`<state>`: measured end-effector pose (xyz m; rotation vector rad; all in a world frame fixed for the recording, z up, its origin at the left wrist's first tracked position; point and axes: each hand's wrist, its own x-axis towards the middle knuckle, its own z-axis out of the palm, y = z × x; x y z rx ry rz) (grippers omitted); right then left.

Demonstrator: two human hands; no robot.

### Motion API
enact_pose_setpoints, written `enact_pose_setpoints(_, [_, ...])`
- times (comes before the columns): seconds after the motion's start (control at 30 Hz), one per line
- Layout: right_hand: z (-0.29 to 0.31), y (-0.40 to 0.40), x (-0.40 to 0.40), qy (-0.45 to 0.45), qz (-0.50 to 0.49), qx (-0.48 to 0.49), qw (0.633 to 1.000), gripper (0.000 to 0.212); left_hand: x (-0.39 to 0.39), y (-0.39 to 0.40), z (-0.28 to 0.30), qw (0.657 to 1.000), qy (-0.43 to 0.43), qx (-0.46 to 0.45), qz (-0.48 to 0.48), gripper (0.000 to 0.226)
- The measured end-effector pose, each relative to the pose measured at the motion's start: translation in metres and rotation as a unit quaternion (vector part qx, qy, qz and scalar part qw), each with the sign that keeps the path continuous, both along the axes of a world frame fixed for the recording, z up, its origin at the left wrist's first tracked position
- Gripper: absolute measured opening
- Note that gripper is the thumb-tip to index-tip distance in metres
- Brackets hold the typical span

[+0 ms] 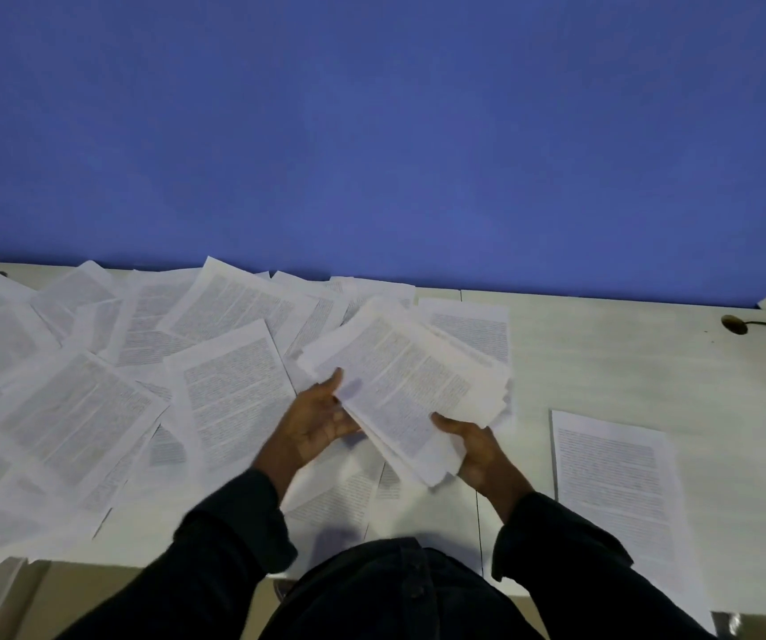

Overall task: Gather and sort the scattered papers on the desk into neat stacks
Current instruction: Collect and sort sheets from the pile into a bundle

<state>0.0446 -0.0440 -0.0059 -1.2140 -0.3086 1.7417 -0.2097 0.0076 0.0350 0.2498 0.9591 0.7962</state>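
1. Head view, looking down: a person in dark sleeves point(214, 547) stands at the near edge of a pale desk point(602, 362), both hands raised just above it.
2. Left hand point(314, 420) grips the near-left edge of a thick bundle of papers point(408, 385); thumb lies on the top sheet w/ fingers curled under.
3. Right hand point(475, 448) holds the bundle's near-right corner, thumb on top & fingers wrapped beneath.
4. Bundle is tilted, its far end angled toward the right; edges are uneven, sheets fanned out at the far-right & near sides. Top page shows printed text, too small to read.
5. Scattered papers point(94, 385) cover the desk's left & centre, overlapping at mixed angles, some reaching the far edge by the wall; a few hang over the near-left edge.
6. Single sheet point(621, 491) lies flat on the right, apart from the pile, near the front edge.
7. More sheets lie on the desk under the hands, partly hidden by the arms.
8. Blue wall point(371, 131) fills the upper frame behind the desk.
9. Far right: a small dark round fitting w/ a cable point(736, 324) sits on the desk surface.
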Motion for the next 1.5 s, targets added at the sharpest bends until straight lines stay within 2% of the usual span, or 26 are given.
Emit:
enact_pose_setpoints(0.13, [-0.001,-0.006,-0.016,0.024,0.066,0.013,0.997,0.065,0.028,-0.003,-0.018,0.988,0.132,0.023,0.073,0.055])
enact_pose_setpoints(0.17, [0.001,-0.008,-0.008,0.021,0.079,-0.004,0.997,0.065,0.022,0.000,-0.017,0.987,0.143,0.031,0.065,0.056])
enact_pose_setpoints(0.27, [0.012,-0.014,0.031,-0.002,0.126,-0.061,0.990,0.065,-0.012,0.014,-0.002,0.988,0.138,0.036,-0.057,0.057])
enact_pose_setpoints(0.37, [0.028,-0.004,0.054,0.006,0.179,-0.060,0.982,0.068,-0.029,0.026,0.019,0.965,0.132,0.032,-0.225,0.046])
enact_pose_setpoints(0.43, [0.036,0.007,0.051,0.024,0.208,-0.053,0.976,0.056,-0.022,0.030,0.027,0.950,0.147,0.050,-0.272,0.042])
enact_pose_setpoints(0.5, [0.042,0.017,0.040,0.031,0.230,-0.045,0.972,0.046,-0.013,0.030,0.025,0.955,0.148,0.053,-0.250,0.043])
enact_pose_setpoints(0.6, [0.042,0.013,0.025,0.010,0.248,-0.035,0.968,0.055,-0.006,0.015,0.008,0.983,0.084,-0.002,-0.161,0.043])
enact_pose_setpoints(0.67, [0.032,-0.002,0.022,-0.023,0.239,-0.042,0.970,0.060,-0.001,-0.009,-0.013,0.989,0.053,-0.028,-0.134,0.042])
enact_pose_setpoints(0.73, [0.019,-0.023,0.017,-0.015,0.223,-0.054,0.973,0.062,0.006,-0.036,-0.033,0.984,0.064,-0.039,-0.164,0.048])
enact_pose_setpoints(0.83, [0.008,-0.050,0.004,-0.003,0.216,-0.047,0.975,0.053,0.015,-0.060,-0.044,0.968,0.126,-0.009,-0.215,0.073])
enact_pose_setpoints(0.9, [0.005,-0.056,0.007,0.021,0.201,-0.057,0.978,0.048,0.011,-0.061,-0.046,0.969,0.154,0.001,-0.193,0.067])
enact_pose_setpoints(0.97, [0.008,-0.053,0.018,0.026,0.183,-0.055,0.981,0.046,0.005,-0.056,-0.048,0.977,0.141,0.008,-0.159,0.054])
enact_pose_setpoints(1.13, [0.011,-0.045,0.017,-0.015,0.237,0.002,0.971,0.054,0.028,-0.058,-0.038,0.972,0.091,0.090,-0.198,0.065])
enact_pose_setpoints(1.27, [0.004,-0.054,0.031,-0.020,0.218,-0.010,0.976,0.049,0.026,-0.053,-0.038,0.974,0.139,0.071,-0.167,0.058])
enact_pose_setpoints(1.37, [0.003,-0.062,0.032,-0.040,0.199,0.009,0.979,0.056,0.046,-0.058,-0.032,0.967,0.153,0.098,-0.176,0.060])
enact_pose_setpoints(1.43, [0.005,-0.068,0.036,-0.068,0.174,0.010,0.982,0.059,0.066,-0.061,-0.030,0.962,0.167,0.116,-0.182,0.058])
enact_pose_setpoints(1.5, [0.004,-0.077,0.058,-0.110,0.132,-0.004,0.985,0.050,0.081,-0.059,-0.032,0.960,0.193,0.108,-0.172,0.050])
